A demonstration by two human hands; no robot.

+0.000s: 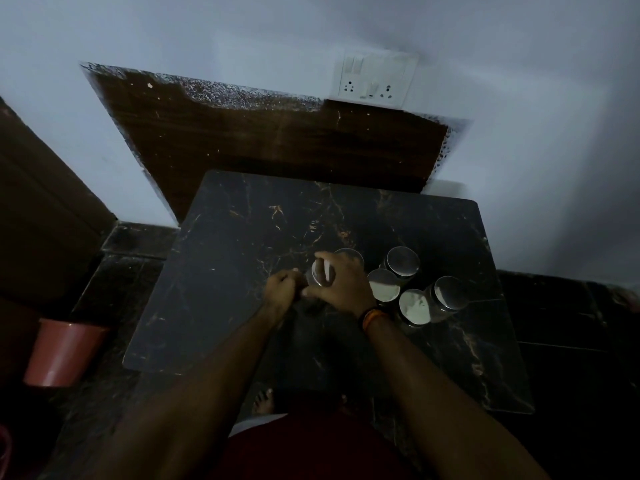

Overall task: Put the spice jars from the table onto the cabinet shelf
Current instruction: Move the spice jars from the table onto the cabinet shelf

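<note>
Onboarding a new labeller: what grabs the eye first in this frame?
Both hands meet at the middle of the dark marble table: the right hand curls over a metal-lidded spice jar, with the left hand at its side. Right of them stands a cluster of lidded jars, their shiny lids catching light. On the pale wall behind, a white switch and socket plate stands out above a dark wooden panel.

Both hands, left hand (282, 284) and right hand (341, 285), grip spice jar (320, 275) on table (225, 271).
</note>
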